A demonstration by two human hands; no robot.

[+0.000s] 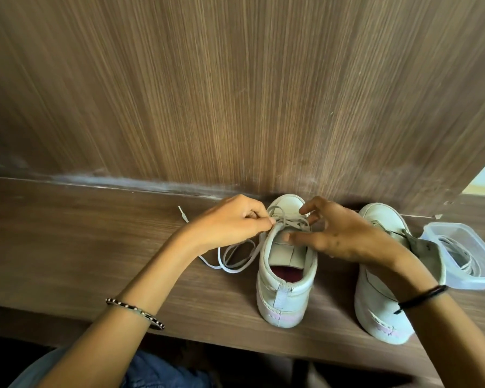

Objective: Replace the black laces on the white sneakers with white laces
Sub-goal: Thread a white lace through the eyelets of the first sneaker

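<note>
Two white sneakers stand on a wooden shelf, toes to the back wall. The left sneaker [284, 278] has a white lace [235, 259] threaded through its lower eyelets, and the loose ends trail off to its left on the shelf. My left hand [230, 224] pinches the lace at the sneaker's left eyelet row. My right hand [339, 233] hovers over the tongue with fingers spread, its thumb resting on the tongue. The right sneaker [378, 301] is partly hidden behind my right wrist. No black lace is in view.
A clear plastic container [465, 278] with a coiled white lace [459, 254] inside stands to the right of the right sneaker. A wood-grain wall [235, 93] rises right behind the shoes. The shelf [81, 247] stretches off to the left.
</note>
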